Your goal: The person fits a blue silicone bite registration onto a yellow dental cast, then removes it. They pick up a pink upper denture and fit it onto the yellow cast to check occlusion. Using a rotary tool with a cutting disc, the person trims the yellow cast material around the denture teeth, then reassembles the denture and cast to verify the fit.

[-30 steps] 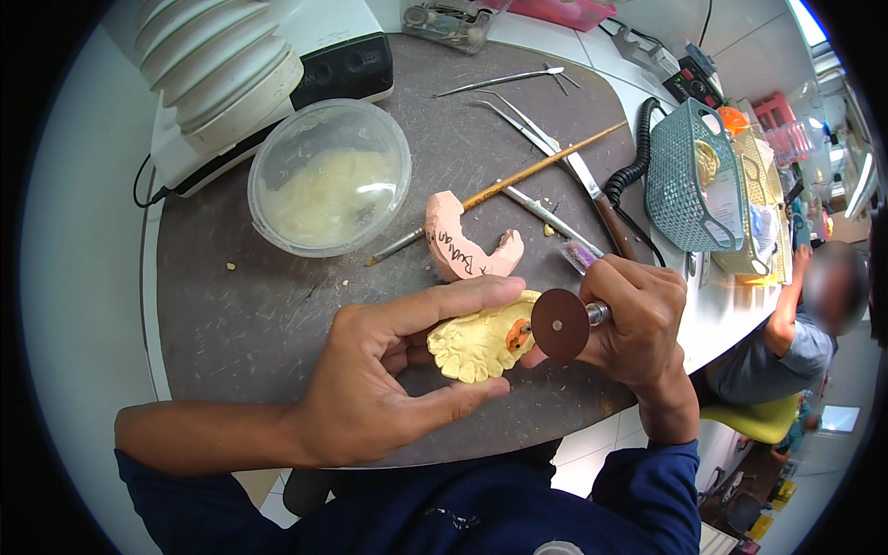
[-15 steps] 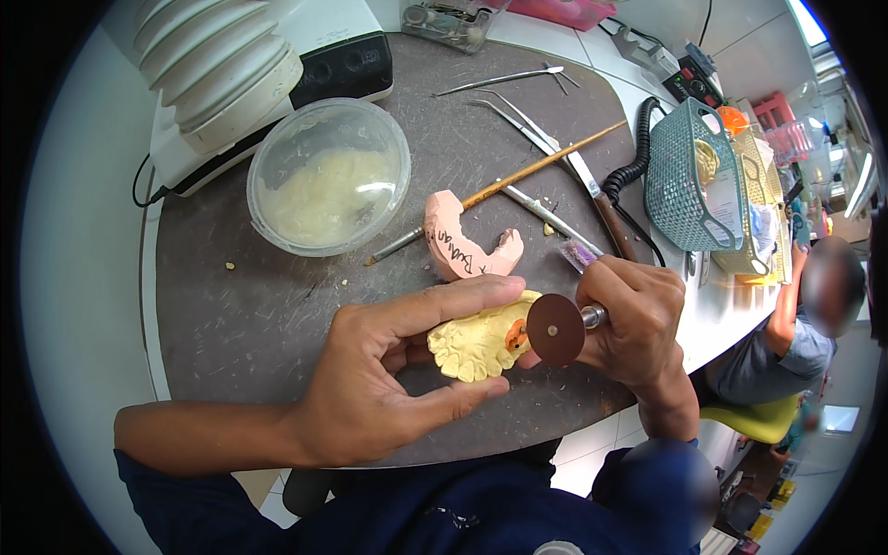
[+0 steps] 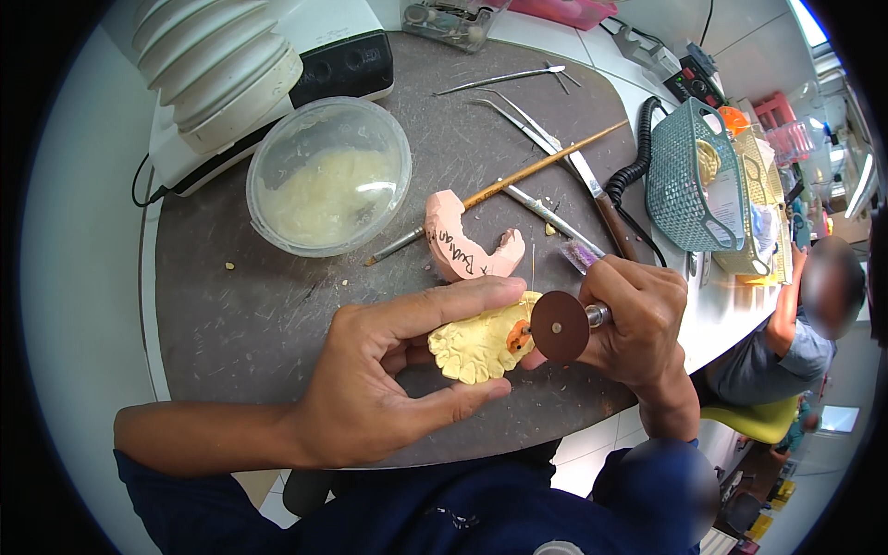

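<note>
My left hand [image 3: 365,365] grips a yellow plaster dental model [image 3: 467,347] between thumb and fingers. On the model's right side is an orange patch [image 3: 516,339] with dark dots. My right hand [image 3: 638,319] is closed around a rotary handpiece [image 3: 598,315] that carries a brown cutting disc [image 3: 560,326]. The disc sits at the model's right edge and covers part of it; whether it touches the plaster I cannot tell. A thin upright streak shows just above the model. Beyond my left fingertips lies a pink dental model [image 3: 447,236] with handwriting on it.
A lidded clear tub [image 3: 328,180] of pale contents stands at the left, beside a white machine with a ribbed hose [image 3: 217,69]. A brush [image 3: 546,165], tweezers [image 3: 541,139] and a knife [image 3: 615,222] lie beyond. Baskets [image 3: 689,176] stand at the right; another person [image 3: 795,324] sits past them.
My right hand, with the handpiece and disc, has shifted very slightly right. The thin streak above the model now shows. My left hand holds nearly the same place.
</note>
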{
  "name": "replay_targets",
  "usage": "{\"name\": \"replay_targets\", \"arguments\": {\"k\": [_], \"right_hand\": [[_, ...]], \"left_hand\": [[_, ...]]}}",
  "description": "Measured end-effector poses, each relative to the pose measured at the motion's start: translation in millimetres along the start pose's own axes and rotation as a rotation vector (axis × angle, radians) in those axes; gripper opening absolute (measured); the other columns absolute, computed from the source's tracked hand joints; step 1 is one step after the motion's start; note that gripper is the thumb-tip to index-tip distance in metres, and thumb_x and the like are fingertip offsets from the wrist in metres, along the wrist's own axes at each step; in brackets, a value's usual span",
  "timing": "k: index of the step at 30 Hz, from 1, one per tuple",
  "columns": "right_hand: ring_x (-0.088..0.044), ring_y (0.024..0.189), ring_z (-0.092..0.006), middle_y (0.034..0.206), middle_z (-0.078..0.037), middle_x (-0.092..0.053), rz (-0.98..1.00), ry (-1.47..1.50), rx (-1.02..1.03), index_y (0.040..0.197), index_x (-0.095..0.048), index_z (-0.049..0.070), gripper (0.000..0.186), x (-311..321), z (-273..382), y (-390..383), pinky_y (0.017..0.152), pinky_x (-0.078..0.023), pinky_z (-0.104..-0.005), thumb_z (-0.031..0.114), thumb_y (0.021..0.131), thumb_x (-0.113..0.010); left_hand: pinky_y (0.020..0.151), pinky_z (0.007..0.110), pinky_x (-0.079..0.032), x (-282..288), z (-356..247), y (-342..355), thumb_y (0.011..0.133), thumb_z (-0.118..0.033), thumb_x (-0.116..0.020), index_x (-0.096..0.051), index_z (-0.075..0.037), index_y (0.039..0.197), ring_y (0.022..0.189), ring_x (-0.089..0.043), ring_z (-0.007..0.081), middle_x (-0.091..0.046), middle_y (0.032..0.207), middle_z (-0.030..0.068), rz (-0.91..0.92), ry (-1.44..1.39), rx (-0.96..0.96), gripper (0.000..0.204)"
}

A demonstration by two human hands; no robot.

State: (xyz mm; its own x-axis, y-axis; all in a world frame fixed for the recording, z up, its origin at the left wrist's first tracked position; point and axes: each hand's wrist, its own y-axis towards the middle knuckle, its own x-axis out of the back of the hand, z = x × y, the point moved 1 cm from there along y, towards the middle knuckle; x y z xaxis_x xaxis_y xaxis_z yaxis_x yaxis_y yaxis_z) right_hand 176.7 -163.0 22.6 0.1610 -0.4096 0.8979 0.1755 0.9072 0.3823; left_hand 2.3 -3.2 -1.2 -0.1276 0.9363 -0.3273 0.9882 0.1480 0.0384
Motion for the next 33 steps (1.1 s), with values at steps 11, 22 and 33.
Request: {"name": "replay_targets", "arguments": {"k": [11,22,33], "right_hand": [[-0.049,0.042,-0.0202,0.054,-0.003,-0.044,-0.008,0.004,0.018,0.066,-0.047,0.008,0.057,2.4,-1.2,-0.8,0.041,-0.037,-0.0320,0.048,0.061,-0.088],[-0.049,0.042,-0.0192,0.053,-0.003,-0.043,0.013,0.028,0.011,0.064,-0.046,0.009,0.058,2.0,-1.1,-0.3,0.041,-0.037,-0.0317,0.050,0.060,-0.088],[-0.048,0.042,-0.0194,0.053,-0.003,-0.043,0.003,0.017,0.035,0.063,-0.045,0.008,0.059,0.9,-0.8,0.7,0.040,-0.037,-0.0322,0.049,0.060,-0.088]], "left_hand": [[0.113,0.035,-0.041,-0.2,-3.0,1.0,0.081,0.010,-0.072,-0.046,0.011,0.139,0.128,-0.054,0.0215,-0.052,0.141,0.0232,0.008,-0.079,0.079,0.064],[0.113,0.035,-0.041,0.6,-0.3,0.1,0.081,0.010,-0.073,-0.046,0.011,0.138,0.128,-0.054,0.0219,-0.052,0.141,0.0236,0.004,-0.062,0.057,0.064],[0.112,0.035,-0.040,0.9,0.1,0.4,0.081,0.008,-0.074,-0.047,0.011,0.138,0.128,-0.054,0.0215,-0.052,0.141,0.0235,0.008,-0.041,0.036,0.064]]}}
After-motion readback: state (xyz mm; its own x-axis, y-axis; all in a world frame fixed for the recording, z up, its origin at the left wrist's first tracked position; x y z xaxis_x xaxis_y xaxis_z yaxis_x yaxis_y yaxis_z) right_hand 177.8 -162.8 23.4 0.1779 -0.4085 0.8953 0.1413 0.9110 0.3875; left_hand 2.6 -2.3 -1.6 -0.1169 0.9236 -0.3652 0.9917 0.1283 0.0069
